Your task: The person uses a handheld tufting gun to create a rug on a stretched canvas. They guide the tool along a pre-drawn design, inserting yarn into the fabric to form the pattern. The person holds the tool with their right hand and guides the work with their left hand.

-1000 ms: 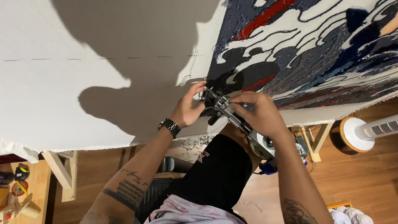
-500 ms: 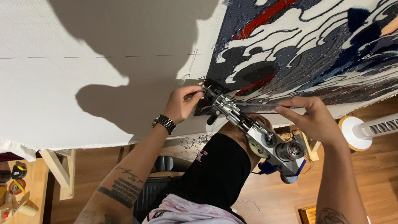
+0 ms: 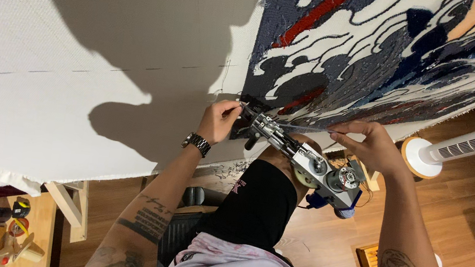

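The left hand [image 3: 219,120] pinches the needle tip of the tufting gun [image 3: 301,159], whose long axis slants down-right across the knee, while the right hand [image 3: 369,145] pinches the yarn [image 3: 304,127] just above it.

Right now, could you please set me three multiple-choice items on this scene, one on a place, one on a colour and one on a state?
1. Where does the tufting gun rest?
A. on the person's knee
B. on the floor
C. on a shelf

2. What colour is the bare cloth on the frame?
A. green
B. white
C. black

3. What is the left hand doing?
A. hanging free
B. gripping the fan
C. pinching at the gun's tip

Answers: 1 A, the gun lies across the knee. 2 B, the untufted cloth is white. 3 C, its fingers meet at the needle end.
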